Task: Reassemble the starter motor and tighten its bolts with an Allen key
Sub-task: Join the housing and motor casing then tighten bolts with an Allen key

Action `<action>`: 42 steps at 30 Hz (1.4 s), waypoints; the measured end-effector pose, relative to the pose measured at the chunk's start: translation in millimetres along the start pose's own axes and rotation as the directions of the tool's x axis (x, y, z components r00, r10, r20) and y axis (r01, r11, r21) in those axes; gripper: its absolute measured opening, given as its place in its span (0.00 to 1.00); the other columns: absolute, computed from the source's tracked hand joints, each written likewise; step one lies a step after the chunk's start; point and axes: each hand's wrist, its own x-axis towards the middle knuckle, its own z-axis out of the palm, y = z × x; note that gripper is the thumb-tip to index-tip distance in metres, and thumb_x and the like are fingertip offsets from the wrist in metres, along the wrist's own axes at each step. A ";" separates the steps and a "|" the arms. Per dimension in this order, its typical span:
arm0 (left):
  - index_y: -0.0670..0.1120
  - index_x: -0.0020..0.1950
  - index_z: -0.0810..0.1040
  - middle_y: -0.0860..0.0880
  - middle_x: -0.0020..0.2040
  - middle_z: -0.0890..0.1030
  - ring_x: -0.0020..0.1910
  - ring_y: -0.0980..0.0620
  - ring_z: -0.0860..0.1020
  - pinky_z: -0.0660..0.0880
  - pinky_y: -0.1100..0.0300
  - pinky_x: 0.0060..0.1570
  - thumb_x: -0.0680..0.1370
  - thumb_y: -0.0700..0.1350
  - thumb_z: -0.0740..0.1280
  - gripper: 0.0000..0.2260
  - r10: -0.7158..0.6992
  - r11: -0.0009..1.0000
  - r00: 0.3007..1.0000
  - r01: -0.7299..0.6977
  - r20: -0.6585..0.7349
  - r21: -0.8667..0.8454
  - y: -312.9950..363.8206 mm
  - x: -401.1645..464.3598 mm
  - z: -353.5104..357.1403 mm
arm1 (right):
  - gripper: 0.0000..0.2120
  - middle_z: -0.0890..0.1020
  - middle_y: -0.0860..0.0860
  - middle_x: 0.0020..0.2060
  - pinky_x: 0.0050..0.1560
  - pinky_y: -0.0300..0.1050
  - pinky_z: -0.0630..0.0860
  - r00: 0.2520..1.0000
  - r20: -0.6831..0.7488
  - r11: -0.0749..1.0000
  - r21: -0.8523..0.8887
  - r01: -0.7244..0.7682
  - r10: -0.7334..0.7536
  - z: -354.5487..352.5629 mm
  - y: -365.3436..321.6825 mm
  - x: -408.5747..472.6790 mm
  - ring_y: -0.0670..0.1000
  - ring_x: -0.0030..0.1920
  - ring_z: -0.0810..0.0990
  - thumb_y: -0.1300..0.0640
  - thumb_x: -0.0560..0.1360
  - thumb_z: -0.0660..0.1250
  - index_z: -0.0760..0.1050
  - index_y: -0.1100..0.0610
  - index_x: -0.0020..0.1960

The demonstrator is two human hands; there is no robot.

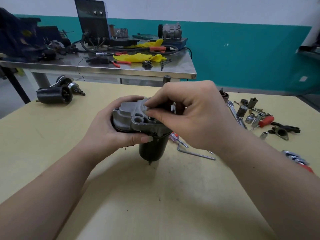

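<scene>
Yellow table (52,144): both hands hold starter motor (138,118).

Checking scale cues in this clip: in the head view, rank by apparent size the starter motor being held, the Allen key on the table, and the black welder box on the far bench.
1. Starter motor
2. Welder box, smaller only because it is far away
3. Allen key, thin

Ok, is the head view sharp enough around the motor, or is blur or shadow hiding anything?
Head view: the motor is mostly sharp and evenly lit; the right hand fingertips look slightly smeared and cover the spot they work on; a soft shadow falls on the table below; edges bend from the wide lens.
</scene>
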 end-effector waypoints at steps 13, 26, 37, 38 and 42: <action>0.61 0.68 0.82 0.52 0.61 0.87 0.60 0.51 0.87 0.84 0.62 0.53 0.60 0.61 0.88 0.38 0.052 0.998 0.999 -0.052 -0.007 -0.018 -9.7 1.0 -3.6 | 0.05 0.85 0.47 0.44 0.46 0.37 0.81 0.999 0.042 0.999 -0.048 -0.009 0.011 -4.7 -3.4 -0.7 0.44 0.45 0.83 0.62 0.76 0.78 0.87 0.58 0.51; 0.57 0.67 0.82 0.49 0.61 0.87 0.59 0.49 0.87 0.84 0.58 0.51 0.62 0.53 0.87 0.35 0.050 0.998 0.999 -0.050 -0.013 -0.050 -9.3 -0.6 1.0 | 0.06 0.82 0.57 0.43 0.41 0.41 0.75 0.999 -0.012 0.999 -0.009 0.046 -0.046 -21.3 4.9 0.4 0.54 0.42 0.81 0.64 0.80 0.72 0.86 0.63 0.46; 0.58 0.67 0.83 0.48 0.62 0.87 0.57 0.42 0.87 0.84 0.33 0.45 0.64 0.51 0.85 0.31 0.002 1.000 0.999 -0.003 -0.044 -0.017 -11.2 -2.5 2.1 | 0.12 0.85 0.44 0.30 0.31 0.36 0.73 0.744 0.317 0.792 -0.411 -0.451 0.589 -47.9 48.9 9.0 0.40 0.28 0.80 0.48 0.80 0.72 0.86 0.49 0.40; 0.58 0.68 0.83 0.48 0.62 0.87 0.58 0.42 0.87 0.84 0.32 0.47 0.65 0.51 0.85 0.32 0.003 1.000 0.999 -0.004 -0.038 -0.023 -11.9 -2.3 1.5 | 0.11 0.85 0.43 0.31 0.33 0.38 0.74 0.651 0.403 0.747 -0.517 -0.419 0.644 -44.0 54.9 5.5 0.41 0.32 0.82 0.47 0.79 0.72 0.85 0.49 0.40; 0.57 0.70 0.82 0.47 0.65 0.86 0.63 0.43 0.85 0.87 0.47 0.49 0.65 0.58 0.87 0.35 -0.008 0.997 0.999 0.006 -0.031 -0.073 -11.3 -1.7 -1.0 | 0.07 0.85 0.42 0.36 0.37 0.41 0.78 0.421 0.571 0.698 -0.661 -0.274 0.705 -22.7 70.0 -10.8 0.45 0.40 0.84 0.46 0.76 0.76 0.85 0.47 0.43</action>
